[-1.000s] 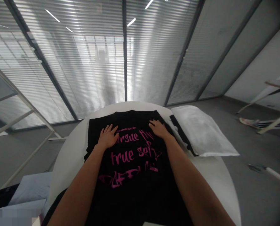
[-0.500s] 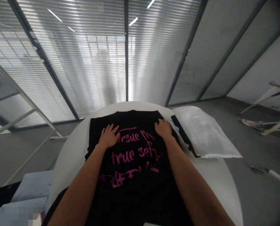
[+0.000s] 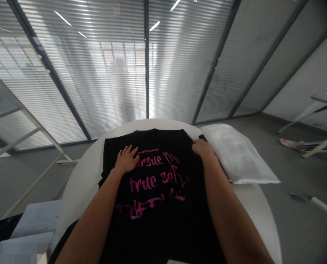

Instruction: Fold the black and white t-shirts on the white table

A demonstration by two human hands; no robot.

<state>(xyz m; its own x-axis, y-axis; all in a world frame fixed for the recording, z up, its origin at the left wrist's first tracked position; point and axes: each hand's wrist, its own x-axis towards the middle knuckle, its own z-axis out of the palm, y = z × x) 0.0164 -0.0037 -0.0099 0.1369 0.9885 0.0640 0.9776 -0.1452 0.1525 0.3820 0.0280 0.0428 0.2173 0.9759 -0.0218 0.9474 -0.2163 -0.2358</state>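
Note:
A black T-shirt (image 3: 157, 227) with pink lettering lies spread over the round white table (image 3: 77, 183). Flat on its upper left part rests my left hand (image 3: 127, 160), fingers spread, beside the printed words. My right hand (image 3: 202, 148) is at the shirt's upper right edge, its fingers curled closed on the cloth there; the fingertips are partly hidden. Just right of that hand lies a white plastic bag (image 3: 237, 157), with a bit of dark cloth showing at its left edge.
Papers (image 3: 36, 220) lie at the lower left, beside the table. A white metal frame (image 3: 39, 126) stands to the left. Glass partitions with blinds (image 3: 174, 73) rise behind the table. On the right, white legs of furniture (image 3: 323, 145) stand on the grey floor.
My right hand has moved right, from lying on the shirt to its right edge, and its fingers have closed. My left hand stays in place.

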